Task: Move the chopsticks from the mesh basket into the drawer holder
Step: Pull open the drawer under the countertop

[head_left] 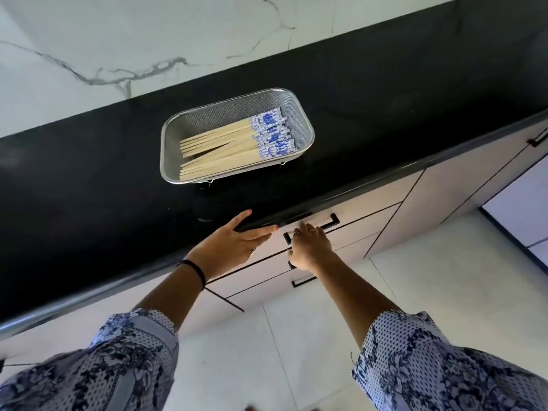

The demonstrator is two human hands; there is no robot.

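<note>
A steel mesh basket stands on the black countertop, holding several wooden chopsticks with blue-and-white patterned ends. Below the counter edge the top drawer is closed, so the holder inside is hidden. My right hand is curled around the drawer's black handle. My left hand rests flat with spread fingers on the counter's front edge, just left of the handle, holding nothing.
The black countertop runs diagonally, backed by a white marble wall. More drawers with black handles sit below the top one. Cabinet doors continue to the right. Pale floor tiles lie beneath.
</note>
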